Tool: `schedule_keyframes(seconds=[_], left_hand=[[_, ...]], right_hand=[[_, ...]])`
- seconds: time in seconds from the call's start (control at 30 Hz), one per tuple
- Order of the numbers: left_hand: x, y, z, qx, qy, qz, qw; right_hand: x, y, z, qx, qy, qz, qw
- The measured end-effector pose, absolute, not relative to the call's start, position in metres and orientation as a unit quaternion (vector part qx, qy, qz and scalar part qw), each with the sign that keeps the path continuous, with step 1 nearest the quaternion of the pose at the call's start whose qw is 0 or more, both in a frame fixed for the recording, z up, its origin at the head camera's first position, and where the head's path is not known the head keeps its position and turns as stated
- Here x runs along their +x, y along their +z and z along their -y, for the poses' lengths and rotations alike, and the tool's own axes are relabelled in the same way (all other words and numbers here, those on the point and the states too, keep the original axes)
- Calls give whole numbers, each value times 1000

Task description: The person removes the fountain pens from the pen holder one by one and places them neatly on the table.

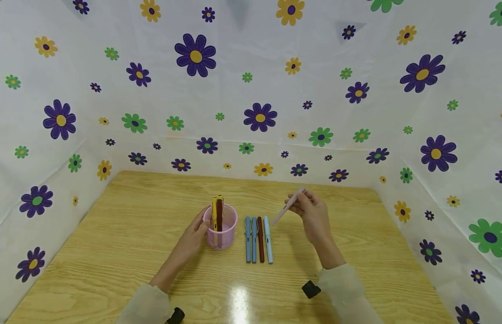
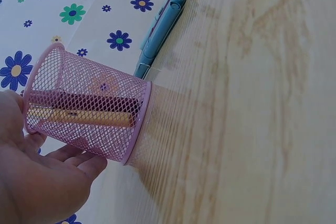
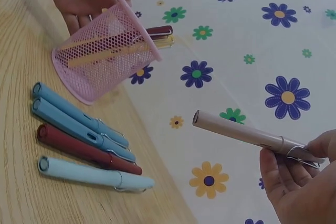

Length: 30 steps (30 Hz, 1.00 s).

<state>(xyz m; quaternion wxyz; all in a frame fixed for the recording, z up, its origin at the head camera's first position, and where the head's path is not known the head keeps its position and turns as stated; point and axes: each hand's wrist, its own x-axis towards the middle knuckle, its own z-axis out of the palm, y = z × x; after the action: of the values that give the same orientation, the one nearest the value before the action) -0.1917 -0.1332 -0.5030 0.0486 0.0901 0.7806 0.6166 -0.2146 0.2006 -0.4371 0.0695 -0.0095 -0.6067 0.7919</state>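
My left hand (image 1: pixel 194 231) grips a pink mesh pen cup (image 2: pixel 89 108) by its side, thumb near the rim. Inside the cup stand yellow pens (image 1: pixel 214 213) and a dark red pen (image 3: pixel 157 31). My right hand (image 1: pixel 313 216) pinches a pale pink pen (image 3: pixel 236 130) near its clip end, held above the table and slanting down to the left. Between the hands lies a row of pens: two blue pens (image 1: pixel 251 240), a dark red pen (image 3: pixel 86 149) and a light blue pen (image 3: pixel 94 173), side by side with their clips at the far end.
The wooden table (image 1: pixel 154 198) carries the cup and the row of pens. White cloth with printed flowers (image 1: pixel 259 81) stands behind the table and along both sides. A black wrist device (image 1: pixel 311 289) shows at the right sleeve, and another (image 1: pixel 177 316) at the left.
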Motion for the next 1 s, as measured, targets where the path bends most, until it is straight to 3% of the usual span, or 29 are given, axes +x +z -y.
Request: schedule_keyframes(seconds=[1.0], left_hand=[[-191,-503,133,87,614,-783,47]], right_hand=[[-205,-446,-245,-17,757,652,37]])
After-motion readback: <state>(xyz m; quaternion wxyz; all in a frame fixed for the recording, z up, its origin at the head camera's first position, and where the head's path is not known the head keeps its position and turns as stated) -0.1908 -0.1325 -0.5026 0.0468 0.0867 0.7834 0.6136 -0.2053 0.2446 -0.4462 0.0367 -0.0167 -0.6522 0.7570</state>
